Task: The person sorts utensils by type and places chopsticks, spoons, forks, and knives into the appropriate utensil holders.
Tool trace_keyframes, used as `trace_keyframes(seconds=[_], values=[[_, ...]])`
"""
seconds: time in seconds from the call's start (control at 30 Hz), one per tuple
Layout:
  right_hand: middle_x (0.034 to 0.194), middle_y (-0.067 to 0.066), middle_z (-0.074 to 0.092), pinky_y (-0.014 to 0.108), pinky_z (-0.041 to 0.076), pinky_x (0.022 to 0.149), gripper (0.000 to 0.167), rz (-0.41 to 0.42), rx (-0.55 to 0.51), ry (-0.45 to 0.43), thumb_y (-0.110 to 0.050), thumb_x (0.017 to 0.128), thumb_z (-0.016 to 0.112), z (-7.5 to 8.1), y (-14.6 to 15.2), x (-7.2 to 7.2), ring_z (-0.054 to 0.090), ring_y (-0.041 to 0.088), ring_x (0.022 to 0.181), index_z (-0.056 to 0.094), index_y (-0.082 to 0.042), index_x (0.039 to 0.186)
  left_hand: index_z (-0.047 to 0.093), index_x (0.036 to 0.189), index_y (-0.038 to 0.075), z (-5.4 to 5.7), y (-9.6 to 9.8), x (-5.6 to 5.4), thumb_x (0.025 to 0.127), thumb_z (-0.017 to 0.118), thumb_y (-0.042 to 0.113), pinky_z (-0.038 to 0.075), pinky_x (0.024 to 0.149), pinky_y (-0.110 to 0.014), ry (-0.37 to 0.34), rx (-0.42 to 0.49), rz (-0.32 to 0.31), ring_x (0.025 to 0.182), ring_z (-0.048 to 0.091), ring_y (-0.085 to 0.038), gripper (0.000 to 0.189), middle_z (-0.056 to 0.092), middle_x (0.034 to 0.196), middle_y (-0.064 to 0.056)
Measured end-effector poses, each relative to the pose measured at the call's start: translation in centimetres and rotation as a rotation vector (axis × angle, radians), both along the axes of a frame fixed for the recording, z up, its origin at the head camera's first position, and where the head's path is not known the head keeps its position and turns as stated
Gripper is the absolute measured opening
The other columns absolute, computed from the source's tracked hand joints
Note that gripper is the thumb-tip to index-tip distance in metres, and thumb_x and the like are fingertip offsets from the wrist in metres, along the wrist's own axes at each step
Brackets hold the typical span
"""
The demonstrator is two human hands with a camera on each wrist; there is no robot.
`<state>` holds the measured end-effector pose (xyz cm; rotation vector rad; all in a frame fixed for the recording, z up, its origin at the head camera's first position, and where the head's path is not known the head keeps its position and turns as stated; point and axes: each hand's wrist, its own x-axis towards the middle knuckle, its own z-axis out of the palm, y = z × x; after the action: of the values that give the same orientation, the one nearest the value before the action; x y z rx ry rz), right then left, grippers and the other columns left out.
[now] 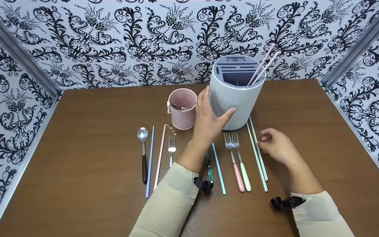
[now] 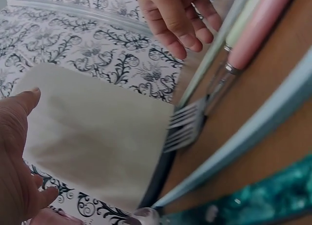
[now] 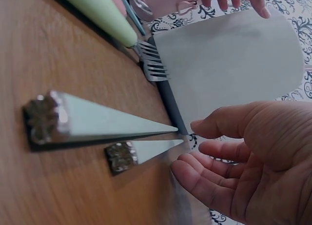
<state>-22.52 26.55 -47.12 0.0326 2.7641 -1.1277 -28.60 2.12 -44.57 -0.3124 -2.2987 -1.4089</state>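
In the head view my left hand [image 1: 207, 118] rests against the left side of a tall white utensil holder [image 1: 237, 102], its thumb across the front. Two pale pink chopsticks [image 1: 264, 67] lean in the holder's slotted dark grey top. My right hand [image 1: 278, 144] hovers beside a pair of mint green chopsticks [image 1: 257, 151] on the table, fingers loosely bent. In the right wrist view its thumb and fingers [image 3: 209, 178] are apart with nothing between them. Left of these chopsticks lie two forks, one with a pink handle [image 1: 238, 177], one with a green handle [image 1: 245, 177].
A pink cup [image 1: 183, 115] with metal pieces inside stands left of the holder. Across the wooden table [image 1: 87, 158] lie a black-handled spoon [image 1: 143, 151], blue chopsticks [image 1: 150, 161], a pink chopstick [image 1: 160, 154], another fork [image 1: 171, 148] and a teal-handled utensil [image 1: 209, 168]. Patterned walls surround the table.
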Motion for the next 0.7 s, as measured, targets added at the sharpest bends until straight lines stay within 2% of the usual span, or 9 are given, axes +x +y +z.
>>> trace_keyframes(seconds=[0.23, 0.47, 0.7], values=[[0.111, 0.018, 0.068, 0.033, 0.055, 0.08, 0.038, 0.02, 0.063, 0.017, -0.016, 0.096, 0.067, -0.4, -0.4, -0.2, 0.068, 0.027, 0.098, 0.061, 0.005, 0.127, 0.033, 0.158, 0.001, -1.4, -0.4, -0.9, 0.082, 0.088, 0.039, 0.033, 0.126, -0.039, -0.022, -0.011, -0.04, 0.147, 0.041, -0.03, 0.101, 0.044, 0.155, -0.018], [0.106, 0.017, 0.068, 0.04, 0.052, 0.084, 0.037, 0.023, 0.117, 0.039, -0.013, 0.094, 0.068, -0.7, -0.6, -0.3, 0.066, 0.029, 0.098, 0.063, 0.007, 0.125, 0.031, 0.16, 0.003, -2.2, -0.4, -1.4, 0.082, 0.088, 0.039, 0.034, 0.126, -0.04, -0.103, 0.013, -0.062, 0.146, 0.043, -0.029, 0.102, 0.043, 0.156, -0.016], [0.098, 0.013, 0.066, 0.04, 0.05, 0.081, 0.03, 0.037, 0.171, 0.04, -0.009, 0.091, 0.066, -0.8, -0.7, -0.3, 0.062, 0.027, 0.09, 0.065, 0.008, 0.116, 0.033, 0.159, 0.003, -2.9, -0.2, -1.7, 0.084, 0.087, 0.036, 0.032, 0.127, -0.04, -0.107, 0.018, -0.076, 0.147, 0.042, -0.03, 0.099, 0.043, 0.157, -0.016]])
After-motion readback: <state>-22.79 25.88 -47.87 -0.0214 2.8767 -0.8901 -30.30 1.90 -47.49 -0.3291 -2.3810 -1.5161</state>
